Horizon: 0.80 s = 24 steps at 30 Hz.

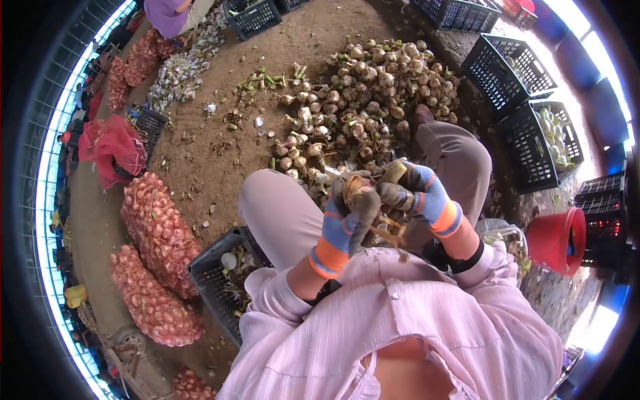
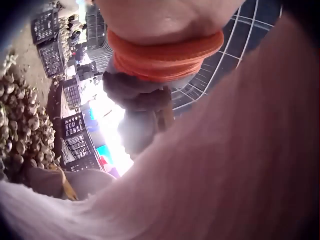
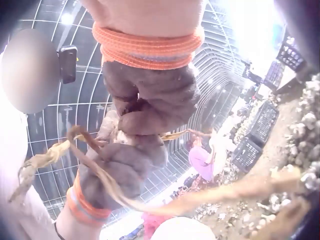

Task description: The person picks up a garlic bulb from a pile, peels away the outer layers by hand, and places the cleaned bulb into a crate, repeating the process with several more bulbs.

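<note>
The left hand and right hand, both in blue and orange gloves with dark palms, meet at the centre of the head view, above the person's knees. The left hand's fingers curl round a dirty garlic bulb. The right hand's curled fingers close on the same bulb from the right side of the frame. The bulb sits toward the upper left of the grasp, and its dry stalk trails down to the lower right, so the long axis runs on that slant. In the right wrist view the stalk sweeps from the hands out to the lower right.

Beyond the knees, a pile of garlic lies on a dirt floor. Black crates stand at the upper right and one crate at the lower left. Red mesh sacks lie on the left, and a red bucket stands on the right. An arched grid roof spans overhead.
</note>
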Available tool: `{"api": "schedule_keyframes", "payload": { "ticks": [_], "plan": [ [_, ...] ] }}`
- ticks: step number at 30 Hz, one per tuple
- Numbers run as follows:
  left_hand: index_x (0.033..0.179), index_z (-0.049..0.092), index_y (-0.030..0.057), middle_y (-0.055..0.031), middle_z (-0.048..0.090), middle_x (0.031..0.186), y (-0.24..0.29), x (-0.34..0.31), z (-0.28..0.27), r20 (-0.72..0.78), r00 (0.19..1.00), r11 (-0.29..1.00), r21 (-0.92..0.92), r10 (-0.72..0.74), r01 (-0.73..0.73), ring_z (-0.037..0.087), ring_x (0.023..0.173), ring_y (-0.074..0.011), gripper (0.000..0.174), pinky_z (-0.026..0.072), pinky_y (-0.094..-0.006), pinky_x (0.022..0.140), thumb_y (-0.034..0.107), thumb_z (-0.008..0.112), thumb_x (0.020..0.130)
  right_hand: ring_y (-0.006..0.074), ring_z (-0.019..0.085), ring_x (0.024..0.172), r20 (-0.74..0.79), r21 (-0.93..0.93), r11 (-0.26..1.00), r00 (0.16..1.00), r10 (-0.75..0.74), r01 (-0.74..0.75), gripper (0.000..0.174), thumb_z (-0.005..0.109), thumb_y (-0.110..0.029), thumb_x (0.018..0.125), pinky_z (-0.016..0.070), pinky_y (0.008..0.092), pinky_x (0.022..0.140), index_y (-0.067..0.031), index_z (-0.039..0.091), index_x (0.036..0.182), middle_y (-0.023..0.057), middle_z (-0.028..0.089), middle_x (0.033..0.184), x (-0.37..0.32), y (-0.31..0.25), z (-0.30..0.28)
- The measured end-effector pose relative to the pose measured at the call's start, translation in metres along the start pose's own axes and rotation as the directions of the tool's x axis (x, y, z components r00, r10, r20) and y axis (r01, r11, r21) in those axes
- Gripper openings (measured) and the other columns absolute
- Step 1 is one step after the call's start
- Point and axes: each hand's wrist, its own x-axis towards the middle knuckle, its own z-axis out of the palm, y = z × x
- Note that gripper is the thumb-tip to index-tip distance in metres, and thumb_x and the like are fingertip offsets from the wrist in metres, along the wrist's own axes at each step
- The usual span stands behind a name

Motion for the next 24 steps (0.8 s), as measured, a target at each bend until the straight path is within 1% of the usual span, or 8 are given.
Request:
{"api": "schedule_keyframes", "payload": {
  "ticks": [6,9,13,14,17,20,23,24],
  "plan": [
    [0.106,0.053,0.0068,-0.0002,0.055,0.086,0.027,0.007,-0.022,0.484,0.744,0.714,-0.296,-0.460,0.634,0.052,0.071,-0.0055,0.047,0.0457,-0.0197,0.060,0.048,0.056,0.085,0.0062,0.057,0.082,0.049,-0.158,0.978,0.991,-0.128,0.134,0.021,0.060,-0.007,0.085,0.0494,0.0228,0.073,-0.0018,0.057,0.105,0.0015,0.063,0.092,-0.008,0.001,-0.013],
    [0.109,0.052,0.0036,-0.0041,0.053,0.095,0.009,0.003,0.001,0.151,0.987,0.998,0.019,-0.054,0.052,0.053,0.077,-0.0098,0.044,0.0464,-0.0220,0.067,0.041,0.057,0.086,0.0065,0.058,0.081,-0.113,0.189,0.982,0.993,0.039,-0.017,0.021,0.060,-0.006,0.085,0.0496,0.0224,0.071,-0.0021,0.058,0.106,0.0011,0.064,0.092,-0.019,-0.005,0.000],
    [0.108,0.053,-0.0005,-0.0087,0.053,0.102,-0.005,0.002,-0.019,0.328,0.872,0.574,0.659,0.363,-0.487,0.055,0.082,-0.0119,0.042,0.0476,-0.0238,0.071,0.037,0.055,0.089,0.0142,0.062,0.076,-0.142,0.090,0.994,0.988,-0.051,0.064,0.019,0.063,-0.006,0.082,0.0495,0.0254,0.067,-0.0021,0.060,0.100,0.0038,0.064,0.086,-0.020,0.007,0.002],
    [0.107,0.054,0.0002,-0.0095,0.055,0.097,-0.003,-0.002,-0.017,0.241,0.966,0.935,0.313,0.090,-0.165,0.056,0.081,-0.0116,0.043,0.0477,-0.0238,0.070,0.038,0.054,0.088,0.0175,0.062,0.075,-0.108,-0.243,0.957,0.975,-0.192,0.162,0.021,0.064,-0.005,0.080,0.0491,0.0265,0.067,-0.0019,0.060,0.100,0.0051,0.064,0.084,-0.019,0.005,-0.003],
    [0.107,0.056,0.0022,-0.0093,0.059,0.089,0.001,0.008,-0.021,0.426,0.824,0.759,-0.371,-0.373,0.535,0.057,0.080,-0.0108,0.043,0.0482,-0.0225,0.069,0.041,0.053,0.089,0.0319,0.059,0.072,0.113,-0.748,0.538,0.875,-0.472,0.387,0.026,0.068,-0.003,0.071,0.0474,0.0310,0.068,-0.0009,0.060,0.096,0.0127,0.060,0.084,-0.018,-0.014,-0.008],
    [0.106,0.056,0.0028,-0.0106,0.060,0.089,0.000,0.022,-0.028,0.498,0.770,0.775,-0.264,-0.400,0.574,0.058,0.085,-0.0118,0.044,0.0515,-0.0229,0.068,0.043,0.054,0.087,0.0322,0.060,0.074,0.052,-0.709,0.570,0.837,-0.545,0.415,0.025,0.067,-0.003,0.071,0.0478,0.0320,0.069,-0.0006,0.060,0.095,0.0147,0.060,0.095,-0.018,-0.005,-0.013],
    [0.120,0.042,-0.0013,-0.0143,0.053,0.107,-0.019,0.021,-0.035,-0.143,0.939,0.930,-0.247,-0.314,0.273,0.056,0.089,-0.0131,0.050,0.0512,-0.0256,0.073,0.030,0.061,0.086,0.0343,0.061,0.082,-0.026,-0.799,0.494,0.802,-0.597,0.343,0.023,0.065,-0.004,0.073,0.0502,0.0343,0.069,0.0004,0.058,0.094,0.0175,0.058,0.104,-0.019,-0.002,-0.010],
    [0.124,0.037,-0.0014,-0.0137,0.051,0.110,-0.011,0.014,-0.028,-0.116,0.967,0.969,0.079,-0.226,0.236,0.055,0.090,-0.0135,0.055,0.0503,-0.0253,0.074,0.027,0.063,0.085,0.0346,0.061,0.083,-0.040,-0.851,0.434,0.787,-0.616,0.296,0.023,0.065,-0.004,0.073,0.0506,0.0346,0.069,0.0005,0.057,0.094,0.0175,0.059,0.104,-0.021,-0.004,-0.004]
  ]
}}
